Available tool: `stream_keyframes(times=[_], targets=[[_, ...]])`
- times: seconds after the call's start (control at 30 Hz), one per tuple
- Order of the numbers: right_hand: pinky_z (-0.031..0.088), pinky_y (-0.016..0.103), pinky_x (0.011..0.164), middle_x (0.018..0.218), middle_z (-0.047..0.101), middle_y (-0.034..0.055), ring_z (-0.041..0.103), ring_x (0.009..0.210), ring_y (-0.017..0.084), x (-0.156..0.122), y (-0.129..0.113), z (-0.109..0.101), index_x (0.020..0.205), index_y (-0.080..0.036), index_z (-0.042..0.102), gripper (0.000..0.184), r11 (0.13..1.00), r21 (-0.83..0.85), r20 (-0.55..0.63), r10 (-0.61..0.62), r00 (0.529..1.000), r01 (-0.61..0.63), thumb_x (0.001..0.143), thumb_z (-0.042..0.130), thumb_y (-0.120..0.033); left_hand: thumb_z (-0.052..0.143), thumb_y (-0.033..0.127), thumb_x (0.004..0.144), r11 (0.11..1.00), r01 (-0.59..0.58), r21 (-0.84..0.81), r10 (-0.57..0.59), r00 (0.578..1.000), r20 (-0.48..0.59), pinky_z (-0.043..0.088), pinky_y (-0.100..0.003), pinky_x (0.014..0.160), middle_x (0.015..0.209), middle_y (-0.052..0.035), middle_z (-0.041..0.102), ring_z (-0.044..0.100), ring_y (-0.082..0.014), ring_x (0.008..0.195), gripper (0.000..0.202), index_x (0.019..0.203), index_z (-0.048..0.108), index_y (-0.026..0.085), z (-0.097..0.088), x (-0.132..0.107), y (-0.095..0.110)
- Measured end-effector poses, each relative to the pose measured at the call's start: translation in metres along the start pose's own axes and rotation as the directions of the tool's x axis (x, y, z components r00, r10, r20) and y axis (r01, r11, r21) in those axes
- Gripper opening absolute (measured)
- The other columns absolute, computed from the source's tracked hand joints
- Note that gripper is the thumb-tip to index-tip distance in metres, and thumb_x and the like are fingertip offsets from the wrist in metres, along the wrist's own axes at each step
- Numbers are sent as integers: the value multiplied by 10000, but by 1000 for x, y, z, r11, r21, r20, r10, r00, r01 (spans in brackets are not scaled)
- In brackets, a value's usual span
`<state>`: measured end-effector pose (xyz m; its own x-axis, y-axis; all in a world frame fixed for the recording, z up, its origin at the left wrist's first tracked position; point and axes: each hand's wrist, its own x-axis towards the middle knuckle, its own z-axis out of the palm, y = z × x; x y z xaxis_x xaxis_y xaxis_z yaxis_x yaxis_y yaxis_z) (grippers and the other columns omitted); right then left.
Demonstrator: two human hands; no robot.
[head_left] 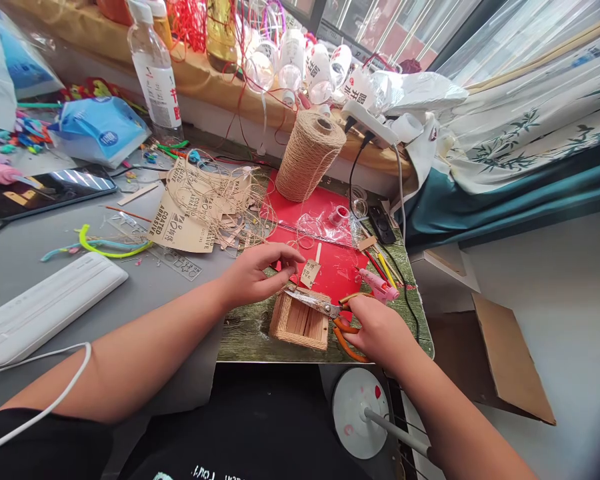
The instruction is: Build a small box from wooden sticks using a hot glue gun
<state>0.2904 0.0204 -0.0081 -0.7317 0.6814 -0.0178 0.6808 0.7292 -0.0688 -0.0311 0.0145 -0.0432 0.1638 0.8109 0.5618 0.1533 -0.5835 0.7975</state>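
My right hand (377, 327) grips scissors (320, 305) by their orange handles. The blades point left across the top edge of a small wooden box (300, 337) with twine wound round its rim. My left hand (260, 272) is closed in a pinch just above the box's far left corner. A thin strand of twine seems to run down from its fingertips to the box, beside the blade tips. Behind the box, a scrap of printed sandpaper (310, 273) lies on a red sheet (337, 263). A pink glue gun (379, 285) rests beyond my right hand.
A large twine spool (310, 157) stands at the back. Sandpaper sheets (185, 210) with tangled twine lie to the left, near a clear ruler (175, 260) and a white power strip (50, 307). Black cables run along the right edge. A bottle (155, 80) stands back left.
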Motion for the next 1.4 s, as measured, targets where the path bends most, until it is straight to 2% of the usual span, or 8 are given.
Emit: stream_keyframes(times=[0.37, 0.7, 0.83, 0.93, 1.13, 1.27, 1.33, 1.4], targets=[[429, 338, 669, 770, 626, 42, 612, 737, 229, 0, 0, 4, 819, -245, 511, 120, 1000, 14, -87, -23, 996, 24, 916, 575, -216, 658, 161, 945, 1000, -18, 22, 18, 1000, -9, 553, -335, 825, 972, -56, 747, 674, -164, 876, 231, 1167, 696, 211, -1, -1, -4], [473, 346, 674, 819, 679, 71, 667, 773, 251, -7, 7, 11, 897, -224, 570, 44, 1000, -9, -55, 13, 998, -14, 925, 592, -251, 639, 132, 936, 1000, -20, 7, 20, 1000, -10, 545, -335, 830, 983, -55, 747, 672, -166, 895, 262, 1181, 689, 213, -2, 0, -1], [530, 369, 735, 939, 723, 94, 711, 874, 278, -13, 4, 11, 1026, -218, 595, 144, 995, 78, -41, 70, 997, -67, 907, 632, -289, 624, 174, 975, 997, 60, 37, -55, 991, -119, 553, -351, 865, 1013, -61, 748, 684, -170, 938, 242, 1207, 682, 215, 0, 0, -3], [555, 383, 766, 995, 741, 93, 728, 919, 287, -18, -1, 12, 1081, -222, 594, 207, 981, 144, -43, 137, 990, -130, 901, 648, -308, 572, 218, 1031, 988, 156, -17, -155, 957, -245, 576, -345, 877, 999, -60, 747, 700, -161, 937, 192, 1188, 683, 204, 2, 2, -9], [546, 376, 720, 963, 749, 80, 731, 874, 285, -18, -11, 7, 1036, -224, 604, 262, 943, 208, 5, 265, 964, -260, 894, 718, -412, 567, 266, 1047, 949, 217, -228, -281, 911, -301, 616, -328, 847, 977, -65, 734, 713, -147, 876, 174, 1164, 661, 180, 3, 6, -18], [523, 356, 670, 902, 737, 67, 711, 807, 269, -15, -15, 1, 974, -229, 605, 322, 928, 228, 27, 295, 955, -293, 863, 770, -482, 522, 210, 1029, 954, 253, -161, -296, 882, -366, 597, -357, 910, 993, -65, 735, 711, -164, 935, 199, 1146, 681, 184, 0, 7, -25], [515, 354, 658, 893, 734, 64, 704, 790, 266, -14, -16, -1, 961, -231, 609, 321, 926, 222, 45, 304, 952, -306, 862, 771, -490, 486, 157, 987, 951, 304, -65, -309, 902, -300, 584, -347, 869, 964, -57, 732, 697, -168, 895, 245, 1070, 715, 180, -2, 7, -27], [513, 354, 663, 894, 735, 65, 703, 793, 268, -13, -17, -2, 960, -230, 612, 322, 927, 212, 53, 305, 951, -309, 863, 771, -494, 501, 140, 924, 940, 338, 46, -331, 937, -107, 566, -320, 783, 947, -48, 731, 677, -173, 843, 273, 1032, 747, 188, -2, 5, -28]])
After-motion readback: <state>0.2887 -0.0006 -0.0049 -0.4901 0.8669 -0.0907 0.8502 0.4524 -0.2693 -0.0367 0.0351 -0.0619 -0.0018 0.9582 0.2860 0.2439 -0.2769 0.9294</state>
